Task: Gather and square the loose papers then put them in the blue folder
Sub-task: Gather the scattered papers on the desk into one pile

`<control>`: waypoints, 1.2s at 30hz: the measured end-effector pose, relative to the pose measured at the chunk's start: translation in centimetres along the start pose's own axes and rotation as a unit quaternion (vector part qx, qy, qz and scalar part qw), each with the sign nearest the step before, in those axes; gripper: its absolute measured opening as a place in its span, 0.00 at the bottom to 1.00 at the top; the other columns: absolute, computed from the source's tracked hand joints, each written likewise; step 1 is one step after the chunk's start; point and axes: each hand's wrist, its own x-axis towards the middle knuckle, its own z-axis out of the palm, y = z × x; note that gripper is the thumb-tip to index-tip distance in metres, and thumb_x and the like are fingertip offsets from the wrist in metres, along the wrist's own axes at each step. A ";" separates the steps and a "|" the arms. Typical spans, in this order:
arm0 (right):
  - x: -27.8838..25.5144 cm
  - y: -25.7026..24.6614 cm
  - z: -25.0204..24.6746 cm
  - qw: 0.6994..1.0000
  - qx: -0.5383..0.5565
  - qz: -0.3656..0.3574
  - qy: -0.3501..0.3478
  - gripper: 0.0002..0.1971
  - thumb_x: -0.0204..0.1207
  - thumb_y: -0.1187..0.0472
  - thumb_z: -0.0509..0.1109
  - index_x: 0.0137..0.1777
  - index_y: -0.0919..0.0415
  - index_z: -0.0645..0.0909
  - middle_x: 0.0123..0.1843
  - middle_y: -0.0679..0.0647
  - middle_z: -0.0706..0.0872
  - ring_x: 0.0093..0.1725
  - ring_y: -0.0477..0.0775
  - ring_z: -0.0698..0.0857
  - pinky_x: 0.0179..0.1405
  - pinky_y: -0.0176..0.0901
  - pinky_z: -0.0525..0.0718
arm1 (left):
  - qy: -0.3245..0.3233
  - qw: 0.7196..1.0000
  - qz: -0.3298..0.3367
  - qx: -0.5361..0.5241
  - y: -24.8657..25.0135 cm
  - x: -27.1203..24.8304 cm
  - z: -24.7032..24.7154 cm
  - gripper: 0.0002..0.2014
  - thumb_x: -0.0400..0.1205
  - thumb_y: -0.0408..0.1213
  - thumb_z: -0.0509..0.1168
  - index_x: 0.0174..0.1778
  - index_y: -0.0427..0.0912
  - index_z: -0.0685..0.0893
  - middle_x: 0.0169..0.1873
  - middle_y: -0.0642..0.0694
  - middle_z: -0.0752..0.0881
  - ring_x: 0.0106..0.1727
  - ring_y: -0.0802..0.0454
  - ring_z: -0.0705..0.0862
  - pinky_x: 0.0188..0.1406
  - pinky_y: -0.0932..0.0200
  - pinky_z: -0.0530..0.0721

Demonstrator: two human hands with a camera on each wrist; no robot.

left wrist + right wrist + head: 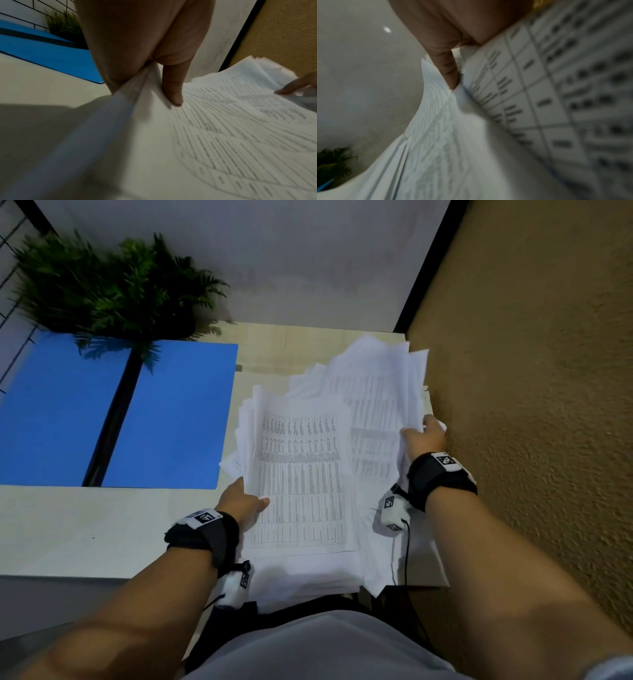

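Note:
A thick, fanned-out pile of printed papers (pixel 305 470) lies on the right half of the desk, its near end hanging over the front edge. My left hand (pixel 245 501) grips the pile's left edge, thumb on top (pixel 173 92) and the other fingers hidden under the sheets. My right hand (pixel 423 436) pinches a lifted sheaf at the pile's right edge (pixel 450 75), the sheets curling up toward the wall. The blue folder (pixel 171 412) lies open and flat at the left of the desk, apart from the papers.
A green potted fern (pixel 113 289) stands at the back left, its fronds overhanging the folder's spine. A rough tan wall (pixel 534 392) runs close along the desk's right side. Bare pale desktop (pixel 89 529) shows in front of the folder.

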 end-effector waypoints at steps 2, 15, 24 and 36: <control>0.1 -0.6 -1.2 0.999 -0.018 -0.018 0.028 0.10 0.70 0.67 0.64 0.45 0.51 0.80 0.52 0.59 0.88 0.48 0.62 0.87 0.52 0.51 0.87 | -0.003 1.000 0.001 -0.014 -0.1 0.0 -0.1 0.23 0.78 0.31 0.71 0.69 0.41 0.77 0.61 0.44 0.85 0.60 0.40 0.83 0.66 0.47 0.80; -3.5 -7.1 -9.8 0.952 -0.040 -0.230 0.195 0.10 0.79 0.58 0.65 0.49 0.65 0.83 0.43 0.54 0.84 0.44 0.50 0.83 0.42 0.40 0.79 | -0.018 0.984 0.017 -0.178 -0.5 -0.4 -0.2 0.28 0.74 0.21 0.70 0.67 0.46 0.72 0.65 0.43 0.84 0.64 0.40 0.83 0.70 0.43 0.78; -6.1 -10.8 -11.0 0.929 0.147 -0.271 0.205 0.02 0.76 0.67 0.66 0.42 0.62 0.78 0.34 0.45 0.81 0.33 0.30 0.80 0.42 0.29 0.80 | -0.043 0.971 0.130 -0.197 0.2 -1.9 0.7 0.48 0.79 0.14 0.57 0.83 0.68 0.55 0.83 0.61 0.58 0.63 0.77 0.77 0.49 0.73 0.80; -4.4 -3.2 -7.8 0.996 0.077 -0.045 0.026 0.11 0.80 0.69 0.65 0.59 0.60 0.84 0.50 0.55 0.89 0.48 0.55 0.89 0.48 0.44 0.86 | -0.038 0.970 0.041 -0.237 1.6 -0.9 -2.0 0.30 0.86 0.26 0.53 0.80 0.62 0.68 0.41 0.50 0.85 0.21 0.53 0.77 0.19 0.67 0.75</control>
